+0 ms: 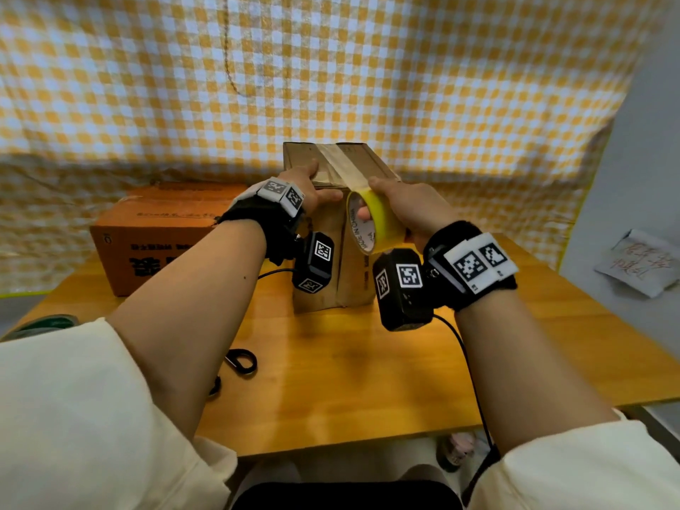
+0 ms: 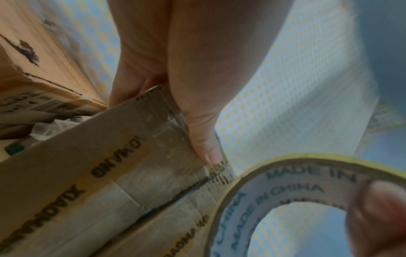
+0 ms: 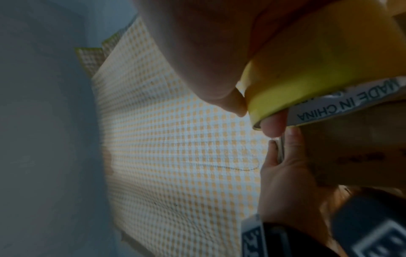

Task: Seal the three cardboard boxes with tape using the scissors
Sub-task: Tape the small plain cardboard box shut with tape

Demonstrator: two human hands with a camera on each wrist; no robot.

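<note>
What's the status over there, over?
Left hand grips tall box top edge. Right hand holds tape roll, strip laid over top. Scissors idle on table. Nothing obstructing.

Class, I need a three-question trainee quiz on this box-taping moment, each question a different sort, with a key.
1. True or false: the scissors are in the right hand.
2. Which hand holds the tape roll? A left, B right.
3. Fill in: the left hand steadies the brown ___.

Key: 1 false, they lie on the table; 2 B; 3 box.
</note>
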